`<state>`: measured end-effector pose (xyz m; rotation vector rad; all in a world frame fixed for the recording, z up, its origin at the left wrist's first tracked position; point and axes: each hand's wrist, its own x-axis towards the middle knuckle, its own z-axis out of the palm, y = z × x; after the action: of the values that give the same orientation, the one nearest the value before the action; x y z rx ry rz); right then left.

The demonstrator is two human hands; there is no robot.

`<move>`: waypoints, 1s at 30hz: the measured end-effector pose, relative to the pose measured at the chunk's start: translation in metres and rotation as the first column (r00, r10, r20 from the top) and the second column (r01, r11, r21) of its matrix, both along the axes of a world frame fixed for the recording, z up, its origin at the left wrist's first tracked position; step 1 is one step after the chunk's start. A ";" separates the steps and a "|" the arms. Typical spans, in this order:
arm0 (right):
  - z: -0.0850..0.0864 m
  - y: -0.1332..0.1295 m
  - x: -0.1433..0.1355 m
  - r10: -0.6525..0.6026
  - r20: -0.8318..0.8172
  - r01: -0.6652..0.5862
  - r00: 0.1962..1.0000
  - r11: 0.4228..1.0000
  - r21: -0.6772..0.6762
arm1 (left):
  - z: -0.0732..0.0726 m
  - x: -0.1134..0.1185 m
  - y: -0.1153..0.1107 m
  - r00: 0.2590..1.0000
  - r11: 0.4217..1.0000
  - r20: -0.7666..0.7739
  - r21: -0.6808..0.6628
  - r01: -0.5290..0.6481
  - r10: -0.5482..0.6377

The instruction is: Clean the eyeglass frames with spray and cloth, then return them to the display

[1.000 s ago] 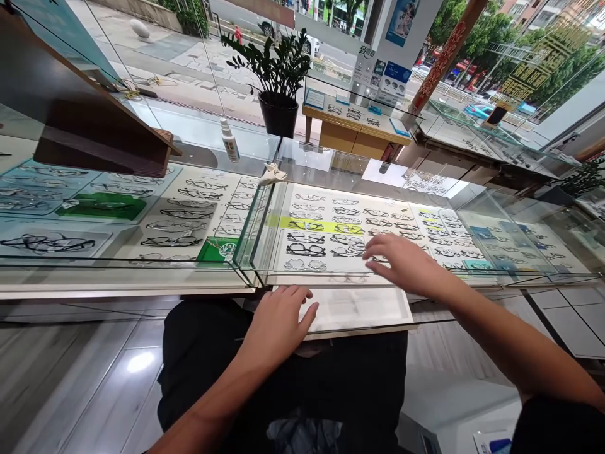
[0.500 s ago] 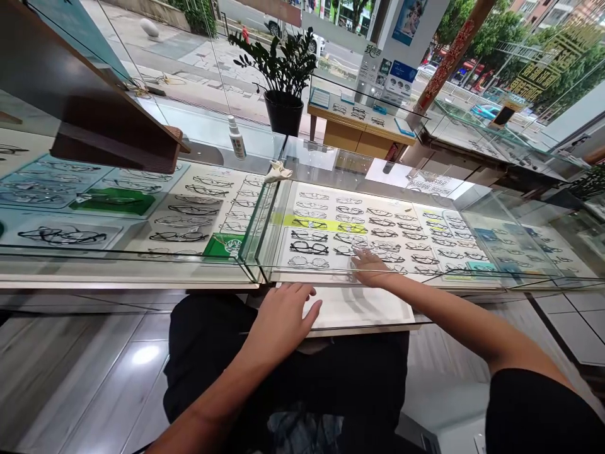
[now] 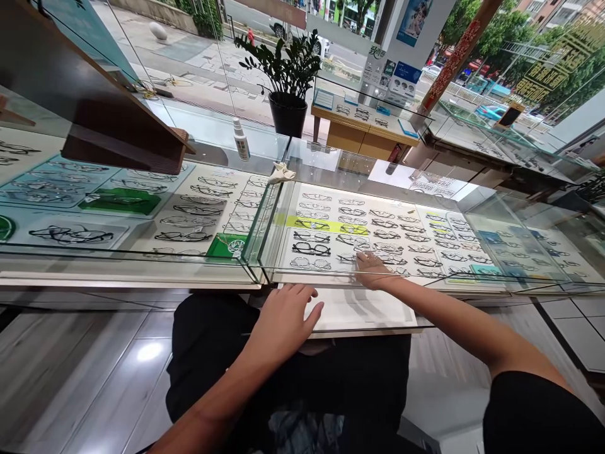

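Observation:
My right hand (image 3: 372,270) reaches inside the glass display case, its fingertips at a pair of glasses (image 3: 348,258) in the front rows. Those fingers look pressed together around the frame's edge, though the contact is small. Resting at the case's front edge beside the pulled-out white drawer (image 3: 363,309), my left hand (image 3: 289,312) has its thumb apart from the fingers and holds nothing. Rows of eyeglasses (image 3: 311,248) lie on the white case floor, some on a yellow strip (image 3: 331,225).
A crumpled cloth (image 3: 282,173) and a spray bottle (image 3: 241,140) sit on the glass top. A dark wooden stand (image 3: 127,120) is at the left. Behind the counter stands a potted plant (image 3: 287,113). Upright glass panes (image 3: 267,233) divide the cases.
My right hand's fingers have drawn in at the glasses, which now lie lower and nearer the front edge. My left hand stays in place. The view has shifted slightly.

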<state>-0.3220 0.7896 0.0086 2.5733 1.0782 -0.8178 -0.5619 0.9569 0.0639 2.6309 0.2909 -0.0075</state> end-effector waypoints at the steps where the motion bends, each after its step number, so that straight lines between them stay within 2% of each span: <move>1: 0.005 -0.004 -0.005 0.007 -0.011 -0.007 1.000 1.000 -0.009 | 0.000 0.000 0.000 1.000 1.000 0.001 0.004 0.002 -0.002; 4: 0.023 -0.017 -0.022 0.051 -0.116 -0.053 0.992 0.998 -0.015 | -0.002 0.001 0.000 1.000 1.000 0.007 0.015 0.010 -0.010; 7: 0.050 -0.028 -0.041 0.106 -0.268 -0.096 0.958 0.994 0.054 | -0.004 0.001 0.001 1.000 1.000 0.015 0.027 0.015 -0.015; 10: 0.089 -0.036 -0.061 0.202 -0.361 -0.148 0.911 0.974 0.171 | -0.004 0.002 0.000 1.000 0.999 0.026 0.045 0.014 -0.015; 13: 0.136 -0.046 -0.077 0.256 -0.433 -0.156 0.864 0.955 0.253 | -0.005 0.001 0.000 0.999 0.998 0.040 0.054 0.009 -0.011; 17: 0.195 -0.065 -0.087 0.246 -0.375 -0.130 0.894 0.942 0.308 | -0.006 0.001 0.000 0.999 0.999 0.044 0.047 0.002 -0.005; 20: 0.221 -0.073 -0.079 0.251 -0.216 -0.157 0.944 0.914 0.375 | -0.007 0.001 0.000 0.999 0.999 0.043 0.039 -0.006 0.004; 22: 0.226 -0.071 -0.064 0.242 -0.090 -0.184 0.966 0.890 0.417 | -0.006 0.001 0.000 0.999 1.000 0.040 0.030 -0.005 0.004; 24: 0.219 -0.064 -0.044 0.213 0.029 -0.204 0.977 0.877 0.436 | -0.005 0.001 0.000 0.999 1.000 0.038 0.019 -0.004 0.004; 27: 0.197 -0.050 -0.011 0.171 0.148 -0.218 0.974 0.885 0.411 | -0.003 0.000 -0.001 0.999 1.000 0.040 0.006 -0.006 0.006; 30: 0.169 -0.040 0.014 0.162 0.180 -0.219 0.970 0.906 0.363 | -0.003 -0.001 -0.001 0.999 1.000 0.043 0.010 -0.011 0.010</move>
<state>-0.3078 0.7500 0.1780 2.7140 1.5422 -0.3933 -0.5630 0.9559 0.0611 2.6364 0.2910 0.0542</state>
